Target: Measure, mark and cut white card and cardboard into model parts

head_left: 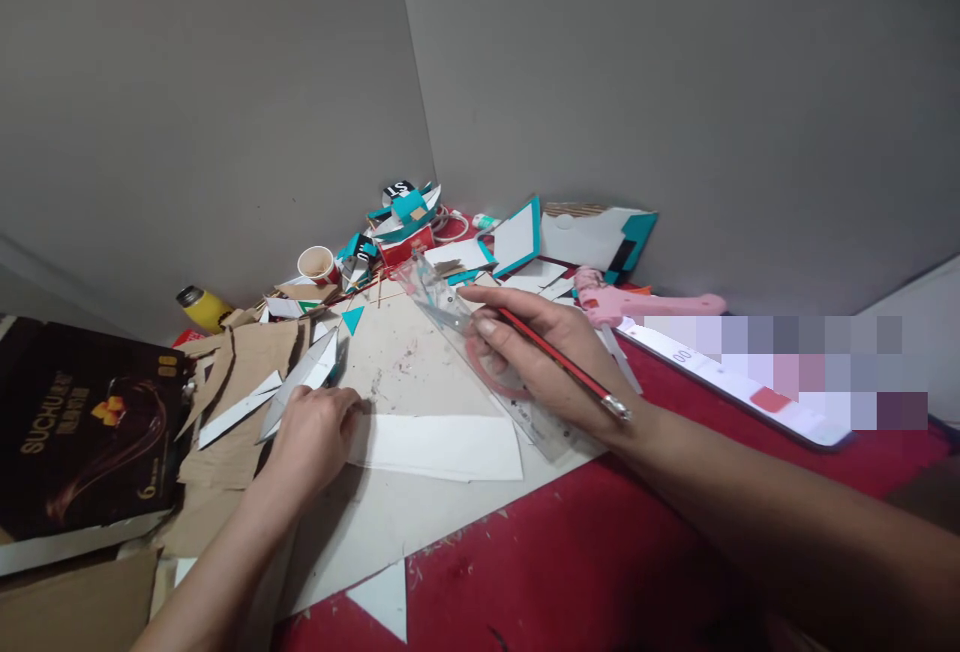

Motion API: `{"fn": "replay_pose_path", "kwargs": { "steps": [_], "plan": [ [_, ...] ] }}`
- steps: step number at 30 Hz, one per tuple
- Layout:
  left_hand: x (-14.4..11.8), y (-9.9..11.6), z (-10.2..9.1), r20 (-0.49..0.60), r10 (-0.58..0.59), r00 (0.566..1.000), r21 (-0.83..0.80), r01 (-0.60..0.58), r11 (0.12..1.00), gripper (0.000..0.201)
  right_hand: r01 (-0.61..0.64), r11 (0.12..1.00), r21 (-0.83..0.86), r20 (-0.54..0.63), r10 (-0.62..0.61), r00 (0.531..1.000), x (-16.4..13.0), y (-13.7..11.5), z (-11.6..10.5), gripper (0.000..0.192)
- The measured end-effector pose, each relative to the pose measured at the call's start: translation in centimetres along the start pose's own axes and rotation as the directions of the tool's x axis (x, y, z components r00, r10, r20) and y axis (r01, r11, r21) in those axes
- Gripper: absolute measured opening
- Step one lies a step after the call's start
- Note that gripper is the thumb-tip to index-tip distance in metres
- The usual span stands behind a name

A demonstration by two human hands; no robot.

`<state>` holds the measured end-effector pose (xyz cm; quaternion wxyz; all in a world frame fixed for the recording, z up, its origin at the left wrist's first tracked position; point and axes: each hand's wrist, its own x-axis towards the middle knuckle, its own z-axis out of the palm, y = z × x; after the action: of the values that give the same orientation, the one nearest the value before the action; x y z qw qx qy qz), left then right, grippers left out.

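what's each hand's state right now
Left hand: curled at the long white paper strip; grip cannot be told.
Right hand: closed, holding a red-and-black striped pencil.

I see a dark box and a yellow bottle to my left. To my right, a phone lies beside a pink glue gun.

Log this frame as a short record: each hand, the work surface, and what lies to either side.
Left hand: at the left end of a white paper strip; grip unclear
Right hand: holds a pencil above clear plastic
Surface: pale board on red
Left side: dark box, yellow bottle
Right side: pink glue gun, lit phone
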<state>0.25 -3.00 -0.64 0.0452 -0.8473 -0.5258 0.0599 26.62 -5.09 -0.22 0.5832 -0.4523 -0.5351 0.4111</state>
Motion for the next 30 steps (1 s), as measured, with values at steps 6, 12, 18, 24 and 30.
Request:
{"fn": "replay_pose_path", "kwargs": {
  "steps": [6,12,18,24,30],
  "plan": [
    [-0.7,1.0,-0.3,0.043,0.027,0.999,-0.197,-0.018,0.980,0.022,-0.009,0.999,0.043,-0.014,0.009,1.000,0.0,0.0,0.0,0.035],
    [-0.4,-2.2,-2.5,-0.233,-0.328,0.916,-0.065,0.321,0.945,0.044,0.024,0.999,-0.021,0.024,-0.024,0.999,-0.3,0.1,-0.2,0.037],
    [0.9,-6.2,-2.0,-0.063,-0.406,0.912,-0.002,0.406,0.914,0.023,0.069,0.995,-0.066,0.032,-0.067,0.997,-0.3,-0.1,-0.2,0.035],
    [1.6,-6.9,-1.3,0.024,-0.357,0.934,-0.047,0.358,0.933,0.022,0.113,0.990,-0.087,0.033,-0.110,0.993,-0.2,0.3,-0.1,0.035],
    [2.0,-6.4,-1.5,0.088,-0.265,0.960,-0.202,0.277,0.939,0.022,0.073,0.993,-0.097,0.012,-0.072,0.997,-0.1,0.2,-0.2,0.036]
  ]
}}
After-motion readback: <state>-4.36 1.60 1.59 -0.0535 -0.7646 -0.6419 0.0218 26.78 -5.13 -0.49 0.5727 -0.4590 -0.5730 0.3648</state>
